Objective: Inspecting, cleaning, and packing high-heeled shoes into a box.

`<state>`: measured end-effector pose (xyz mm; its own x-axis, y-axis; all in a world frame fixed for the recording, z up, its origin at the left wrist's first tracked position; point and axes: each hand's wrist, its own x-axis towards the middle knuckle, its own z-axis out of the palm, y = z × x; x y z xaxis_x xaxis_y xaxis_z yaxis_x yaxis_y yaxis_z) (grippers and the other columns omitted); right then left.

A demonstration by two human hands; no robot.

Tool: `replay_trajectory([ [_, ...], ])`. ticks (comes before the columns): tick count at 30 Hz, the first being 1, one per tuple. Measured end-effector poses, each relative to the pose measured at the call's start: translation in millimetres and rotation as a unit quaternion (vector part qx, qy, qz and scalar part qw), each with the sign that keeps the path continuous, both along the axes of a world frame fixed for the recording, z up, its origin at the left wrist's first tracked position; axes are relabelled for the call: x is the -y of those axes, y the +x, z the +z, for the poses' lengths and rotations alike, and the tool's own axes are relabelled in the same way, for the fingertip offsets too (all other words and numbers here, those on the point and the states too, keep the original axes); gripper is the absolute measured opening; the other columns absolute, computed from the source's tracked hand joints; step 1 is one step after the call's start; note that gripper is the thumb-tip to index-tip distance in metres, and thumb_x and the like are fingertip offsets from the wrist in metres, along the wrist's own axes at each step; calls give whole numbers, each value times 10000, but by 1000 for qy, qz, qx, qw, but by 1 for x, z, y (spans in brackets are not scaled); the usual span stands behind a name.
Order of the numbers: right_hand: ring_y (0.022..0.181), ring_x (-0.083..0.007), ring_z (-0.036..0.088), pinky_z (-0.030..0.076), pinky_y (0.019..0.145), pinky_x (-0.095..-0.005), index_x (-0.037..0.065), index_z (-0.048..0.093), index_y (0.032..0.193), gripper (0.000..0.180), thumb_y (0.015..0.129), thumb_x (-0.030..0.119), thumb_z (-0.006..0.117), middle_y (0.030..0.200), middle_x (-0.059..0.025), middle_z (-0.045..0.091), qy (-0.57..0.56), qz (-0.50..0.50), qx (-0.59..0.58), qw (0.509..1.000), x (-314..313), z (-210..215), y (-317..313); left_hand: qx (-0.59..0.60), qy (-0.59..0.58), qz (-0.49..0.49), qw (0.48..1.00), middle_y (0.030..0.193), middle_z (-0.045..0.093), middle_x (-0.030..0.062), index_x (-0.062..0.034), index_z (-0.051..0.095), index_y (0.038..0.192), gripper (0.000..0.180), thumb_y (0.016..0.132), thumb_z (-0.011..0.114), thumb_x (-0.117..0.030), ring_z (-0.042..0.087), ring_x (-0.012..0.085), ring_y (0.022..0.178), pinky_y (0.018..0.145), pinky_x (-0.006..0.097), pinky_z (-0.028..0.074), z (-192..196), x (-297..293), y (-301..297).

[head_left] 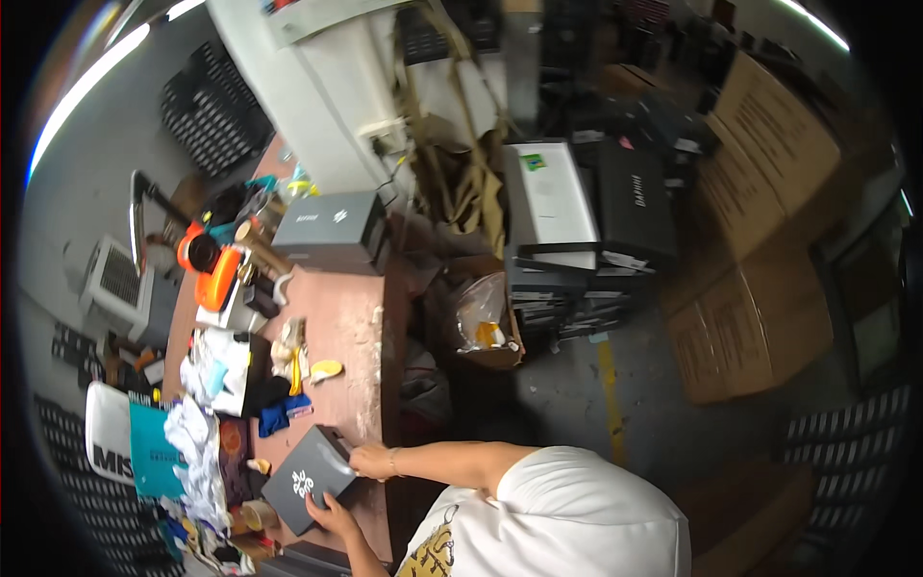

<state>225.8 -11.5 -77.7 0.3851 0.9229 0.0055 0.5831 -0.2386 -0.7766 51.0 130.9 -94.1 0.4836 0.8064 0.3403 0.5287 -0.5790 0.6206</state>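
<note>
A dark grey shoebox (322, 464) with a white printed logo sits tilted at the table's front edge, its lid on. My left hand (332, 517) holds its near side, with fingertips on the lid. At the box's far right corner, my right hand (370, 461) grips the edge; its fingertips are partly hidden. Another closed grey shoebox (332, 231) stands farther along the table. Between the two boxes lie a yellow, sponge-like piece (326, 370) and a blue packet (279, 415).
The brown table (336, 308) carries an orange tool (219, 277), a white box (226, 370) and crumpled white paper (197, 447). Beyond its edge stands an open carton (500, 351) with plastic bags. Stacked shoeboxes (558, 288) and large cardboard cartons (750, 317) stand on the right.
</note>
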Motion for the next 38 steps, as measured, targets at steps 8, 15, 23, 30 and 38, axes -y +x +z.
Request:
replay_trajectory([
  [8, 710, -247, 690, 515, 667, -382, 40, 674, 781, 222, 821, 251, 619, 704, -111, 689, -28, -101, -196, 975, 154, -28, 50, 43, -106, 42, 993, 1137, 573, 169, 84, 484, 1246, 428, 862, 592, -70, 541, 261, 1009, 932, 321, 417, -82, -4, -31],
  [15, 694, -240, 680, 513, 651, -358, 34, 678, 765, 254, 826, 280, 657, 701, -106, 682, 4, -141, -200, 970, 300, -52, 103, -77, -414, 51, 905, 990, 584, 42, -109, 562, 1135, 340, 816, 642, -190, 558, 178, 840, 594, 362, 466, -81, 172, 87],
  [23, 723, -222, 679, 514, 655, -348, 27, 691, 839, 279, 827, 304, 666, 761, -112, 693, -3, -130, -260, 957, 399, -53, 110, -276, -451, -287, 799, 1024, 645, 70, -15, 574, 1201, 371, 875, 657, -172, 590, 141, 820, 699, 274, 482, -5, 372, 167],
  [30, 696, -205, 676, 521, 647, -350, 52, 704, 814, 292, 836, 338, 653, 731, -106, 693, -9, -35, -243, 969, 387, -64, 92, -243, -394, -246, 851, 968, 681, 120, 16, 632, 1105, 342, 847, 694, -198, 633, 190, 902, 811, 321, 505, -58, 332, 101],
  [38, 735, -126, 655, 549, 713, -280, 43, 701, 949, 141, 916, 104, 579, 827, -103, 695, -64, 21, -330, 942, 297, -64, 88, -113, -338, 30, 934, 1023, 681, 149, 3, 628, 1136, 375, 873, 666, -261, 642, 230, 961, 853, 328, 492, -6, 337, 15],
])
